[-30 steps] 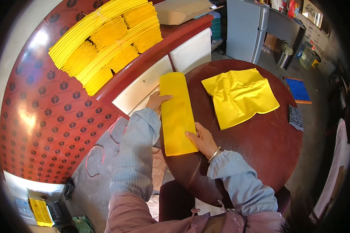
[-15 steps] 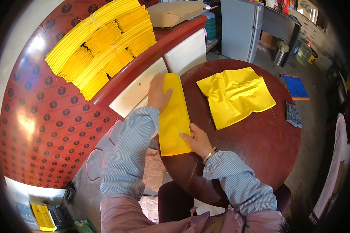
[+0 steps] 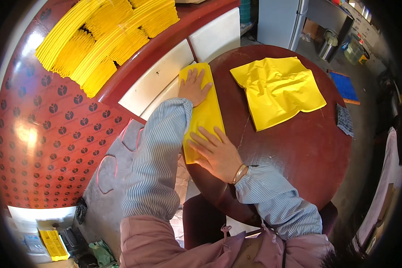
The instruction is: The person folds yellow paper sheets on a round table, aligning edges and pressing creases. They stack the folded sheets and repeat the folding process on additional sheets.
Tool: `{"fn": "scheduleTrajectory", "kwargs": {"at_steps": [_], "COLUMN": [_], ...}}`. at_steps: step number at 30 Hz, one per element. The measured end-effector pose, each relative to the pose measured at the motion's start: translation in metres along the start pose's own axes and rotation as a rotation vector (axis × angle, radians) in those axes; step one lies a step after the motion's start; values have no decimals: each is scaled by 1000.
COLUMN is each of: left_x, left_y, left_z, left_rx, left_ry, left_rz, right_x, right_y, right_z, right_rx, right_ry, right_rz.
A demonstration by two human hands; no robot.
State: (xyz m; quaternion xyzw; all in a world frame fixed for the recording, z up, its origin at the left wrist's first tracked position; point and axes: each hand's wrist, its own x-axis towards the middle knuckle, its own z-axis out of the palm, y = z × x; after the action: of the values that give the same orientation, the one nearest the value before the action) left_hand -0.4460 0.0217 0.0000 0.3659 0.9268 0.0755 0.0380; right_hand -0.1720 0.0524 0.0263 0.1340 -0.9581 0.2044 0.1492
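Observation:
A long folded strip of yellow paper (image 3: pixel 204 117) lies along the left side of a round dark red table (image 3: pixel 295 154). Flat on its far end rests my left hand (image 3: pixel 194 88), fingers spread. My right hand (image 3: pixel 216 154) lies over the near end, its fingers also apart and pressing the paper. Parts of the strip are covered by both hands. To the right sits a stack of creased yellow paper sheets (image 3: pixel 279 91), touched by neither hand.
Bundled yellow folded paper (image 3: pixel 107 38) is piled on a red patterned board (image 3: pixel 53 134) at the left. White drawer fronts (image 3: pixel 158 80) border the round table. A grey cloth (image 3: pixel 344 120) hangs at its right edge. Beyond stand a fridge (image 3: pixel 279 22) and a metal flask (image 3: pixel 328 44).
My hands have gone from gripping the strip's edges to lying flat on top of it, fingers spread. My right hand has moved left onto the paper. The whole view has shifted slightly.

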Motion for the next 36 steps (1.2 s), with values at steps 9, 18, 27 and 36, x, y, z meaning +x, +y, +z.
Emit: {"fn": "scheduleTrajectory", "kwargs": {"at_steps": [9, 18, 27, 36], "left_x": [19, 0, -50, -26], "left_y": [-9, 30, 260, 328], "left_z": [13, -42, 2, 62], "left_rx": [33, 191, -392, -81], "left_ry": [15, 132, 116, 273], "left_rz": [-83, -19, 666, 524], "right_x": [-39, -114, -274, -306], "right_y": [-1, 25, 228, 347], "right_z": [31, -32, -175, -193], "right_rx": [130, 261, -142, -483], "right_ry": [-12, 234, 792, 479], "right_rz": [1, 201, 737, 794]}}
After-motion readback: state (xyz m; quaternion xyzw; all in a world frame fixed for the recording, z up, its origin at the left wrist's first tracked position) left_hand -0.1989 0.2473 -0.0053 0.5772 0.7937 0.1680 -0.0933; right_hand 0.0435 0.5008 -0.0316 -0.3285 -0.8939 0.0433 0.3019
